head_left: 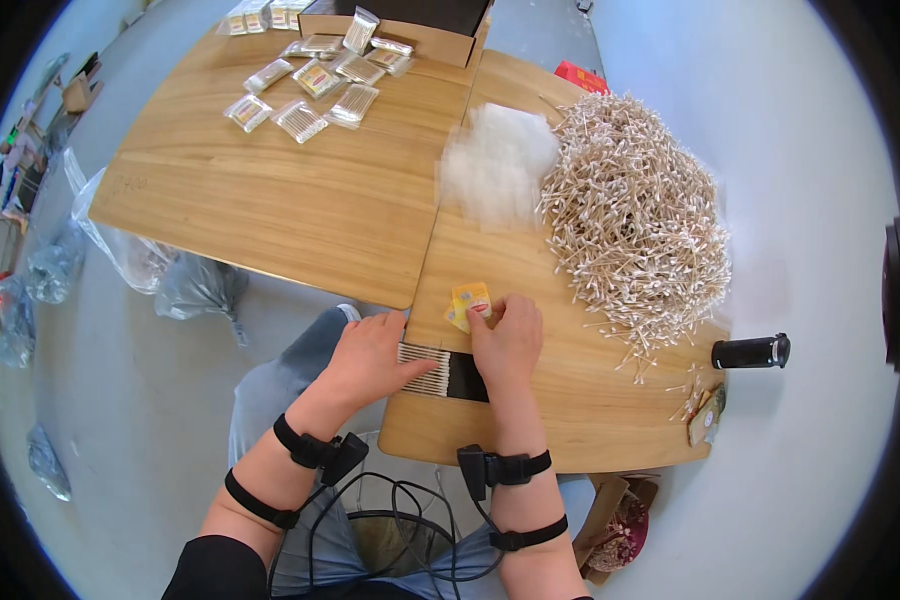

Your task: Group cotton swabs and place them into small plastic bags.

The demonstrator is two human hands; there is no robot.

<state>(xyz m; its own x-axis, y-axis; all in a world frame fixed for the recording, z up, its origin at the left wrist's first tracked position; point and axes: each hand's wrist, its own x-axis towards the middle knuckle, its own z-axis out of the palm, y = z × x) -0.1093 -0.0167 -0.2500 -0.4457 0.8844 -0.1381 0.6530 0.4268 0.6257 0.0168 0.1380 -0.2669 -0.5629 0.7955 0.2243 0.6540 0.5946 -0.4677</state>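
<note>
A neat row of cotton swabs [424, 371] lies side by side at the table's near left corner, on or against a flat black piece [467, 378]. My left hand [368, 358] rests over the left end of this row, its fingers stretched forward and its thumb apart, lying across the swabs. Just beyond and to the right, my right hand [510, 335] is closed, thumb and fingertips pinching the edge of a yellow card [472, 298]. Beneath that card another yellow one shows in part, so it appears to be a small stack.
A large heap of loose cotton swabs [635, 220] covers the right side. Beside it lie clear plastic bags [500, 165]. Filled swab packets [315, 78] are scattered far left, near an open box [410, 35]. A black cylinder [750, 352] stands out at the right edge.
</note>
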